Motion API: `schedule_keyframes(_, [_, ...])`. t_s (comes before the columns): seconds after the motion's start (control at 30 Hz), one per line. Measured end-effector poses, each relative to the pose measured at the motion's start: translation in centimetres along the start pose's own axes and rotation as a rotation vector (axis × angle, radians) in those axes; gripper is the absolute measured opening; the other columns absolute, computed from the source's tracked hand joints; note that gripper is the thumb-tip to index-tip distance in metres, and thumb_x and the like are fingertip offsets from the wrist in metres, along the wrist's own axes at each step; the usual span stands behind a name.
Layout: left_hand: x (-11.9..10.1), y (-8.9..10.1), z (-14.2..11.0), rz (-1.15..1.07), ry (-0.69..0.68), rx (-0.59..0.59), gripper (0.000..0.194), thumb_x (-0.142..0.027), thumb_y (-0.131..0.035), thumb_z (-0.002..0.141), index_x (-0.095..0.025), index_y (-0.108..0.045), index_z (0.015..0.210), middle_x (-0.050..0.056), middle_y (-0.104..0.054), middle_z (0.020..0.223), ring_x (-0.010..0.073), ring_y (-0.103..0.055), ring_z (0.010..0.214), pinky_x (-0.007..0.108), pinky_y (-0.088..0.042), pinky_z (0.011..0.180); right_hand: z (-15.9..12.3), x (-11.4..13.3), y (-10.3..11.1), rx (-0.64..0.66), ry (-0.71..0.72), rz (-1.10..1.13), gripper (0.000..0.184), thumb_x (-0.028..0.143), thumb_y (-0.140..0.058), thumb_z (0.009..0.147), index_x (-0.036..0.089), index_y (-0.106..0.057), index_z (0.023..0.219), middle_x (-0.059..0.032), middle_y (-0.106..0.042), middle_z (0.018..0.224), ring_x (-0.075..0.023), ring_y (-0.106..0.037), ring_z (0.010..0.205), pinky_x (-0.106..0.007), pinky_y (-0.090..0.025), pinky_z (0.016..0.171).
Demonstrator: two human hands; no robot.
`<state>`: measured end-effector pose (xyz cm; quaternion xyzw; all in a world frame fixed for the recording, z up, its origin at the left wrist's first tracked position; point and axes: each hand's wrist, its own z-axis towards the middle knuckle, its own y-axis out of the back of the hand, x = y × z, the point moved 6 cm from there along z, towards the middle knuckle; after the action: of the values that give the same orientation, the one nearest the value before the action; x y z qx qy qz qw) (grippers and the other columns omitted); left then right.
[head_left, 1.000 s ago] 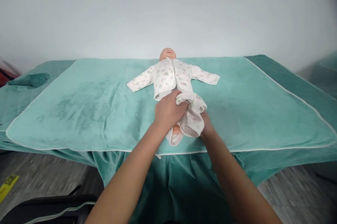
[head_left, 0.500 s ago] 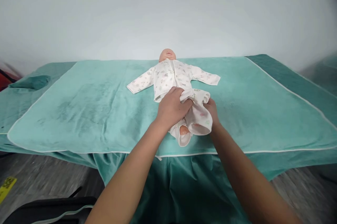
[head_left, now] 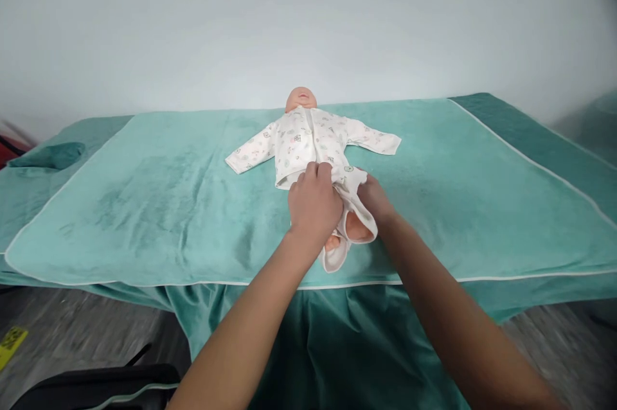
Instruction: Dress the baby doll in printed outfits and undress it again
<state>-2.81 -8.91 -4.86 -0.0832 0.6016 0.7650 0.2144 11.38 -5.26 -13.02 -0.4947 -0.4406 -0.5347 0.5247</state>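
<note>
A baby doll [head_left: 301, 99] lies on its back, its head toward the wall. It wears a white printed jacket [head_left: 296, 146] with both sleeves spread out. Around its legs are white printed baby pants [head_left: 357, 195], and the doll's feet show inside the two leg openings. My left hand [head_left: 317, 199] is closed on the waist of the pants, just below the jacket hem. On the other side my right hand [head_left: 375, 198] grips the pants' edge, with its fingertips hidden behind the cloth.
A light green velvet sheet [head_left: 144, 204] with white piping covers the bed beneath the doll. Darker green cloth [head_left: 332, 339] hangs down the front. A white wall [head_left: 308, 31] rises behind. A black object [head_left: 96, 387] stands at the lower left, near a yellow label [head_left: 12, 344] on the floor.
Both hands have drawn the pants up toward the jacket hem. A foot has come into view in the right leg opening. My left hand now sits closer to the jacket.
</note>
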Motion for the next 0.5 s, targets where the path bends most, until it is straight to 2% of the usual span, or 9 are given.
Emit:
schedule_keyframes(0.13, [-1.2, 0.7, 0.3, -0.019, -0.02, -0.082, 0.02, -0.012, -0.047, 0.087, -0.023, -0.056, 0.101, 0.009, -0.061, 0.108, 0.0288, -0.057, 0.101, 0.041, -0.045, 0.082, -2.1, 0.4, -0.1, 0.154, -0.046, 0.208, 0.044, 0.042, -0.067, 0.072, 0.022, -0.064, 0.111, -0.0065, -0.073, 0.105, -0.0268, -0.069, 0.093, -0.043, -0.055, 0.083])
schedule_keyframes(0.2, [-1.6, 0.7, 0.4, -0.03, -0.042, -0.084, 0.021, -0.012, -0.048, 0.086, -0.023, -0.057, 0.102, 0.009, -0.062, 0.108, 0.0294, -0.056, 0.103, 0.042, -0.044, 0.083, -2.6, 0.5, -0.2, 0.218, -0.034, 0.279, 0.057, 0.045, -0.076, 0.068, 0.023, -0.063, 0.118, -0.0068, -0.071, 0.116, -0.0276, -0.067, 0.101, -0.044, -0.054, 0.09])
schedule_keyframes(0.27, [-1.8, 0.4, 0.4, -0.055, -0.054, -0.06, 0.026, -0.01, -0.048, 0.084, -0.023, -0.057, 0.105, 0.009, -0.062, 0.11, 0.0296, -0.054, 0.105, 0.042, -0.045, 0.084, -2.7, 0.1, -0.2, 0.246, -0.033, 0.291, 0.065, 0.04, -0.085, 0.062, 0.024, -0.062, 0.12, -0.006, -0.072, 0.115, -0.0261, -0.068, 0.099, -0.041, -0.054, 0.088])
schedule_keyframes(0.4, [-1.4, 0.0, 0.1, -0.184, -0.109, -0.019, 0.039, -0.005, -0.047, 0.08, -0.023, -0.058, 0.112, 0.007, -0.062, 0.118, 0.0271, -0.052, 0.113, 0.039, -0.046, 0.09, -2.4, -1.1, 0.1, 0.202, -0.091, 0.308, 0.051, 0.039, -0.084, 0.068, 0.023, -0.066, 0.113, -0.0038, -0.075, 0.096, -0.0215, -0.069, 0.079, -0.036, -0.056, 0.073])
schedule_keyframes(0.5, [-0.4, 0.2, -0.6, -0.329, -0.178, -0.019, 0.043, -0.003, -0.046, 0.078, -0.022, -0.058, 0.115, 0.006, -0.062, 0.122, 0.0238, -0.052, 0.118, 0.038, -0.044, 0.099, -2.4, -1.4, 0.4, 0.173, -0.11, 0.338, 0.046, 0.039, -0.083, 0.069, 0.023, -0.067, 0.108, -0.0032, -0.075, 0.094, -0.021, -0.069, 0.077, -0.035, -0.056, 0.071])
